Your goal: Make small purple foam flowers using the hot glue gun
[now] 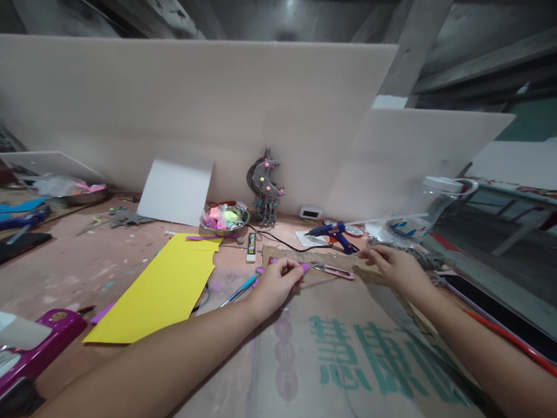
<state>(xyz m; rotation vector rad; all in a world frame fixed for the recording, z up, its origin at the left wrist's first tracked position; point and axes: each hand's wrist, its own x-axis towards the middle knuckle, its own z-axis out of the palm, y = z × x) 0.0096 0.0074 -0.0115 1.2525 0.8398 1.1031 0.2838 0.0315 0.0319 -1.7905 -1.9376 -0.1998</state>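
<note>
My left hand (278, 284) is closed over the burlap mat, thumb and fingers pinching a small purple piece (305, 267) whose tip pokes out past them. Beside that hand lies a blue pen (239, 290). A pink-handled craft knife (337, 271) rests on the mat between both hands. On the right, my right hand (395, 267) hovers near the mat's far edge with its fingers drawn together; whatever they hold, if anything, is too small to tell. Just beyond them lies a blue hot glue gun (337, 235), its nozzle pointing left.
Yellow paper (161, 290) lies left, near a magenta device (56, 337). Behind stand a metal bowl of colourful clay packets (224, 217), a grey crescent moon ornament (265, 180) and a small digital clock (310, 212). A clear plastic jug (429, 212) and dark phone (496, 307) are right.
</note>
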